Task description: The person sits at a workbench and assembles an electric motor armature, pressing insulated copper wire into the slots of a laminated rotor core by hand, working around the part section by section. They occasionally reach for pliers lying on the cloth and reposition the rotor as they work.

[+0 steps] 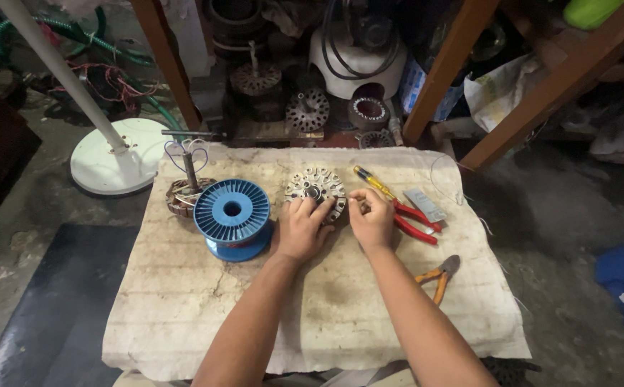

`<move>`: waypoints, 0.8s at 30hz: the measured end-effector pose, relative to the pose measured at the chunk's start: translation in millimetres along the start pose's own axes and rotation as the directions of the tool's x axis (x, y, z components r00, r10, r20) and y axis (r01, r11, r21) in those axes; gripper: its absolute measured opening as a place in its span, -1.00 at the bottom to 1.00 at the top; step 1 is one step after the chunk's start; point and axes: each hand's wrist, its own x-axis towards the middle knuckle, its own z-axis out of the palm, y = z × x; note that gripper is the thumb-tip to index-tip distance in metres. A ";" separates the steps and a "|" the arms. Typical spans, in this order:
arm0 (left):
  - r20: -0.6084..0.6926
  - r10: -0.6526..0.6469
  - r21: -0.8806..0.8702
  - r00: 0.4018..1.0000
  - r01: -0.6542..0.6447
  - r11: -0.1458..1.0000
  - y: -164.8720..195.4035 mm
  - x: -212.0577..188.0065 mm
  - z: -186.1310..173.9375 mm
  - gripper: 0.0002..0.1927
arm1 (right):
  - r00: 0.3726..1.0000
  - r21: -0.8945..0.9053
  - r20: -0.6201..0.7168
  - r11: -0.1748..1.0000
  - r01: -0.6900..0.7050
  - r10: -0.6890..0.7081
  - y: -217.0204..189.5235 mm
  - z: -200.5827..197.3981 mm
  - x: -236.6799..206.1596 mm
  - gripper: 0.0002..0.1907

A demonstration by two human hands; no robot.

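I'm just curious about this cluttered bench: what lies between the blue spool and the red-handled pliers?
In the head view, the round slotted metal motor core sits between the blue spool and the red-handled pliers, with the left hand and right hand on it.

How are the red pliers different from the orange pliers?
The red pliers have red handles and lie right beside the right hand; the orange pliers have orange handles and lie nearer the person, apart from both hands. The red pliers look longer than the orange pliers. The red pliers have a yellow screwdriver next to them; the orange pliers lie alone. Both rest flat on the pale cloth with their handles spread.
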 end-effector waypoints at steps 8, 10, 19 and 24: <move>-0.022 -0.068 -0.055 0.997 0.067 0.996 -0.6 1.1 0.0 -0.41 | 0.995 -0.271 0.055 0.961 -0.060 0.078 -18.1 -4.9 0.7 -0.82; -0.040 -0.107 -0.089 0.993 0.103 0.991 -0.7 2.0 -0.2 -0.45 | 0.986 -0.353 0.152 0.936 -0.015 0.073 -22.3 -5.6 1.0 -0.82; -0.070 -0.110 -0.071 0.991 0.105 0.992 0.9 4.5 -3.6 -0.48 | 0.935 -0.427 0.332 0.904 0.030 0.126 -20.4 -1.5 1.1 -0.87; -0.052 -0.104 -0.073 0.993 0.100 0.992 0.5 3.4 -5.4 -0.48 | 0.921 -0.426 0.380 0.900 0.090 0.088 -10.0 -1.7 -1.1 -0.88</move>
